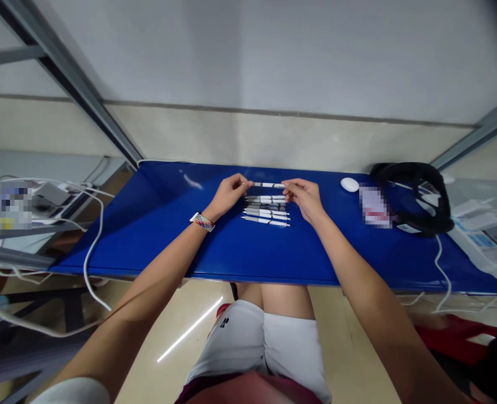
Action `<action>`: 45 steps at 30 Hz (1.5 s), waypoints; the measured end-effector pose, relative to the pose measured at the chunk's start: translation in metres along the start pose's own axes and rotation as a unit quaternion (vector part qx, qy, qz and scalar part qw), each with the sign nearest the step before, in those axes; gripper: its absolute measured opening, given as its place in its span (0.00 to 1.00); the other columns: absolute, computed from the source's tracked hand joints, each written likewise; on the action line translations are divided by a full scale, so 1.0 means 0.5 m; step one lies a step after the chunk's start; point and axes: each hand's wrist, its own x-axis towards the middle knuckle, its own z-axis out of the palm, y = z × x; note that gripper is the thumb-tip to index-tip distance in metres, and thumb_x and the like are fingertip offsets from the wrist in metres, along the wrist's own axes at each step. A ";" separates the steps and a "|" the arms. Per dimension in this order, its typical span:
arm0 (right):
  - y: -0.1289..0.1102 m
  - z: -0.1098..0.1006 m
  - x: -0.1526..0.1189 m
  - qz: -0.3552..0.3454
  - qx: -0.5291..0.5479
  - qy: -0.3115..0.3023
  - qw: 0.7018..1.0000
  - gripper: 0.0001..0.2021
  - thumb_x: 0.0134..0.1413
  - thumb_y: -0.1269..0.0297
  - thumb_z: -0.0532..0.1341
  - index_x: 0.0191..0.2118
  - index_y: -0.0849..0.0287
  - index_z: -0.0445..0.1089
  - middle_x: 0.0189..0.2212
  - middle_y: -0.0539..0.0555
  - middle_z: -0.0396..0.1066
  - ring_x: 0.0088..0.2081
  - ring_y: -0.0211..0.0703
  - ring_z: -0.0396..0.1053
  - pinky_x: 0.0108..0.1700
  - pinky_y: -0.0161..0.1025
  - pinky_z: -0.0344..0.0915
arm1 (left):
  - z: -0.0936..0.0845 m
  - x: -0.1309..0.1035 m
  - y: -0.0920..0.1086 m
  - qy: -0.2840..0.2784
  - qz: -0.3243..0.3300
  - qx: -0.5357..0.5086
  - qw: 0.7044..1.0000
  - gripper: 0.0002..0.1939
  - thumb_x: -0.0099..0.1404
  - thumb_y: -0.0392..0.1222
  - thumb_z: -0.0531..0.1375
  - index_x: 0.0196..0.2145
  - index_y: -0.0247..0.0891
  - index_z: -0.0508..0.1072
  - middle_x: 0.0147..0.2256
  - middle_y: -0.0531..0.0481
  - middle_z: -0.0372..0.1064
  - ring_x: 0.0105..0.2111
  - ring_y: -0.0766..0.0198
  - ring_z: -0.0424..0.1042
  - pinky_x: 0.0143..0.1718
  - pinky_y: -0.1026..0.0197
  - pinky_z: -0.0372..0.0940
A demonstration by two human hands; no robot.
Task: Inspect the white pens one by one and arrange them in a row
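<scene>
The left hand [229, 193] and right hand [305, 196] are pinching a white pen [267, 185] by its ends, maybe lining it up, just past the row of pens [267, 213] on the blue table [147, 235]. The next move is needing a soft touch.

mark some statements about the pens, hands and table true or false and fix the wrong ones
1. The left hand and right hand both touch one pen. True.
2. The wristband is on the right wrist. False: it is on the left wrist.
3. The other pens lie nearer the person than that pen. True.
4. The white oval thing is left of the pens. False: it is to their right.
5. The table is blue. True.
</scene>
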 end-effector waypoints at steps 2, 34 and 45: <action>-0.003 0.002 -0.001 0.017 0.016 0.011 1.000 0.14 0.45 0.55 0.78 0.35 0.59 0.83 0.24 0.52 0.76 0.25 0.37 0.69 0.29 0.37 0.68 | 0.005 0.000 -0.004 -0.009 0.004 -0.045 0.999 0.14 0.68 0.52 0.69 0.39 0.40 0.74 0.28 0.53 0.71 0.27 0.65 0.68 0.31 0.61 0.61; 0.004 0.002 0.001 0.023 0.014 -0.014 1.000 0.16 0.44 0.54 0.78 0.37 0.58 0.83 0.27 0.53 0.76 0.26 0.38 0.70 0.31 0.39 0.69 | 0.008 -0.004 0.001 -0.022 -0.002 -0.029 0.999 0.19 0.70 0.50 0.66 0.54 0.38 0.77 0.36 0.46 0.81 0.37 0.58 0.80 0.44 0.55 0.69; 0.004 0.000 0.002 0.025 0.003 0.002 1.000 0.15 0.44 0.55 0.77 0.37 0.57 0.82 0.27 0.52 0.76 0.27 0.38 0.69 0.32 0.40 0.70 | 0.005 -0.006 0.013 -0.015 -0.048 -0.014 0.999 0.17 0.69 0.55 0.66 0.39 0.37 0.84 0.37 0.44 0.84 0.39 0.56 0.80 0.50 0.53 0.70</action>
